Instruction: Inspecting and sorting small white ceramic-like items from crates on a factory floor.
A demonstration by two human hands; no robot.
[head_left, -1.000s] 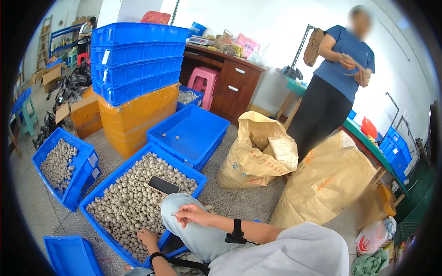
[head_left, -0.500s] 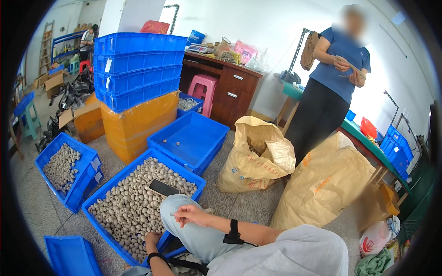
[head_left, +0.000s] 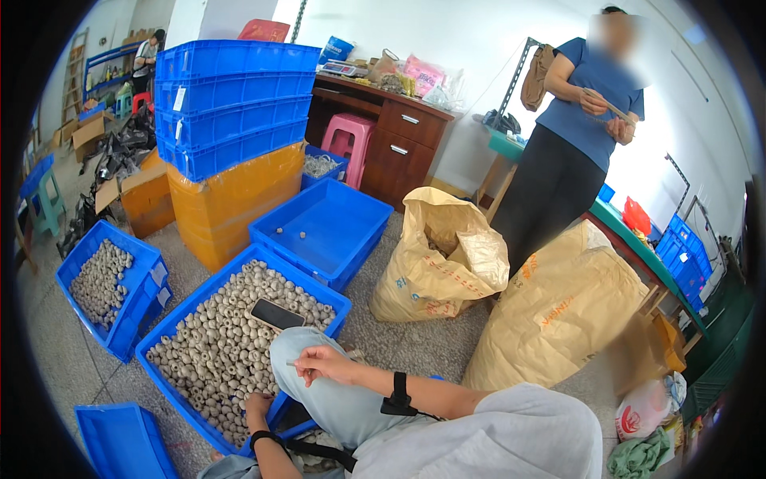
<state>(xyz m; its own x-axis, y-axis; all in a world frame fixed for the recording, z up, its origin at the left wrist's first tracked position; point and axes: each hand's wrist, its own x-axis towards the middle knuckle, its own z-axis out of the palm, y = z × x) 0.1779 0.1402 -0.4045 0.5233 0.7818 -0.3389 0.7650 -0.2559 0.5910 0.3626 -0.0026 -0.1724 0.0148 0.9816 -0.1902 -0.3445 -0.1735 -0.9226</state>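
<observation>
A blue plastic bin (head_left: 189,294), tilted across the floor before me, holds a heap of small round grey-beige pieces with holes (head_left: 215,339). My left hand (head_left: 257,409) reaches down over the bin's near side and touches the pieces; its fingertips are partly hidden among them. Above my bent knee, my right hand (head_left: 323,364) is closed in a pinch on a short thin grey stick (head_left: 292,363). A dark phone (head_left: 277,314) lies on top of the heap, to the far side of both hands.
A smaller blue bin (head_left: 137,307) of similar pieces stands left; another blue bin (head_left: 327,219) with two pieces lies beyond. Stacked blue crates (head_left: 231,108) rest on an orange carton (head_left: 231,211). Two tan sacks (head_left: 435,263) stand right, near a standing person (head_left: 586,120) holding something thin.
The whole view has shifted slightly, so the scene sits a little higher and to the left. My hands keep nearly the same places and poses.
</observation>
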